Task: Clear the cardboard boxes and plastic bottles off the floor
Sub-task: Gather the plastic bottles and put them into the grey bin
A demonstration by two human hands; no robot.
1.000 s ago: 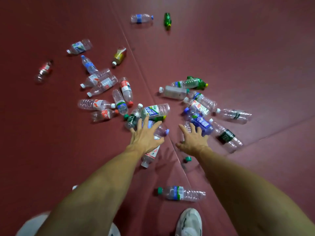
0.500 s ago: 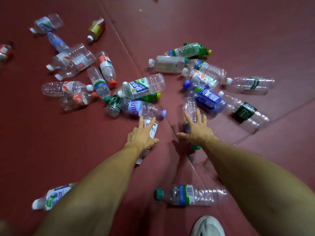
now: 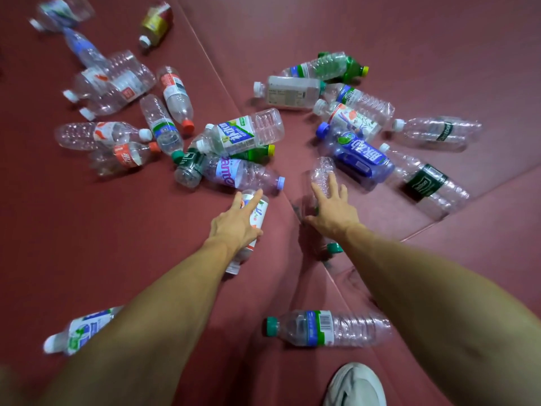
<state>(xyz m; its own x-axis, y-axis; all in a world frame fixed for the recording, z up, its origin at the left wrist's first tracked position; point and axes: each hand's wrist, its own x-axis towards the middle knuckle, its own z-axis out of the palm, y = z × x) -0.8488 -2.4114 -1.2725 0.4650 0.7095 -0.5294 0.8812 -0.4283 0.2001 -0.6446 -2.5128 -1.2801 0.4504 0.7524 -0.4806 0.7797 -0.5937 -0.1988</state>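
Plastic now meets our palms mid-frame: left hand has landed straight-fingered on the floral bottle, right hand likewise on the clear bottle, neither gripping yet.

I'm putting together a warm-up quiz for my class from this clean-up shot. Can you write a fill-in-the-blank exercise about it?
1. The dark blue bottle lies nearer the ____ hand.
2. The barcode bottle by the white shoe has a ____ cap.
3. The left hand lies over a flower-label bottle that lies on its ____.

Missing words: right; green; side.
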